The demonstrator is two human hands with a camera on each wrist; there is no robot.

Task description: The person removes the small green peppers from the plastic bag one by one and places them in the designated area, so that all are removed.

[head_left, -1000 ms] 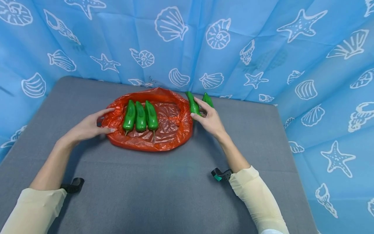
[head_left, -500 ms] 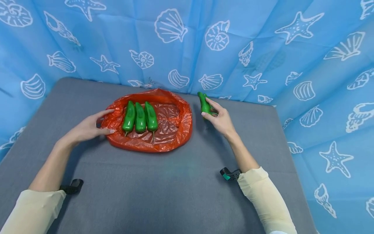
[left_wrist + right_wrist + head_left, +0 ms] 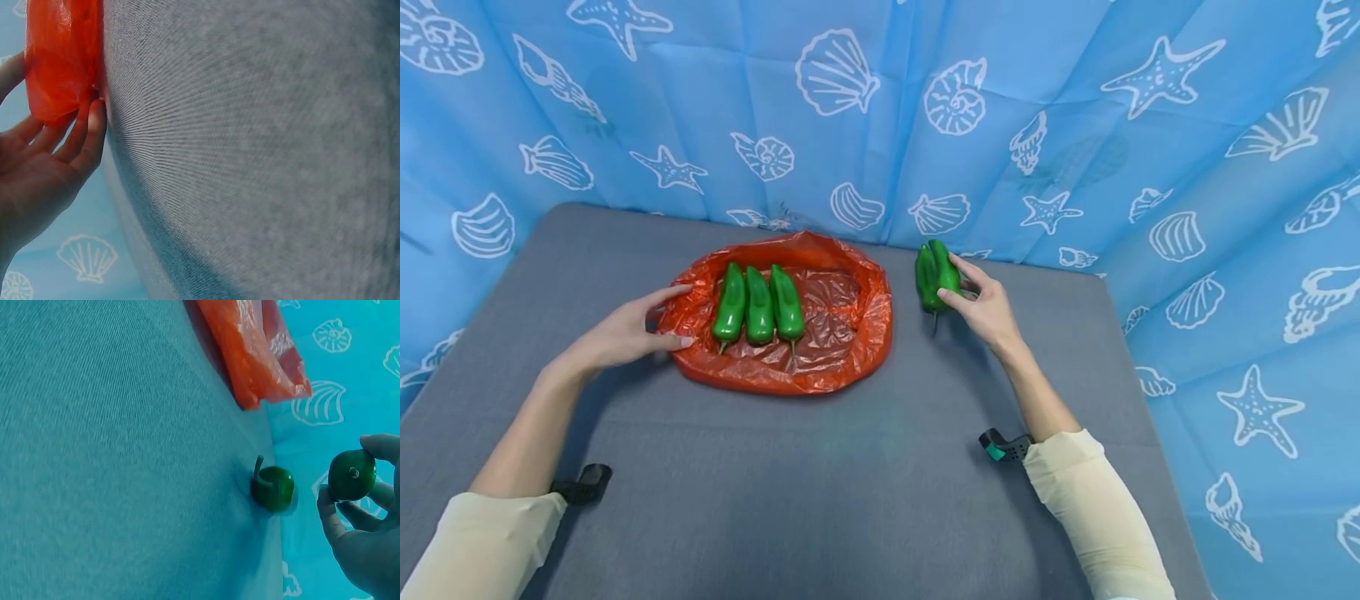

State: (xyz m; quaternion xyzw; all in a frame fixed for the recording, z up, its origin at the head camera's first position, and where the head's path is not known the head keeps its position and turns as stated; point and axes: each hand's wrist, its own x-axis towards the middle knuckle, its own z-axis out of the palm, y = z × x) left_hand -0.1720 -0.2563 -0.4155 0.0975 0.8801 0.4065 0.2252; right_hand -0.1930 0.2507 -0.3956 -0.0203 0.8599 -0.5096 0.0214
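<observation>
A red plastic bag (image 3: 790, 385) lies spread with its mouth open, several green peppers (image 3: 759, 307) side by side within its left part. My left hand (image 3: 617, 335) touches the bag's left edge; in the left wrist view its spread fingers rest against the red plastic (image 3: 59, 59). To the right of the bag, my right hand (image 3: 985, 307) holds a green pepper (image 3: 946, 267) between thumb and fingers. Just left of it, another green pepper (image 3: 927, 281) lies on the table with its stem toward me. The right wrist view shows the held pepper (image 3: 351, 476) raised off the cloth.
A grey cloth-covered table (image 3: 805, 500) spreads beneath everything. Behind it and along the right hangs a blue curtain (image 3: 880, 108) with white shell prints, close to the table's back edge. Black wrist cameras (image 3: 1006, 446) are worn on both forearms.
My right hand has moved right with its pepper, from the bag's right edge, passing over the pepper on the table to its right side. The left hand stays at the bag.
</observation>
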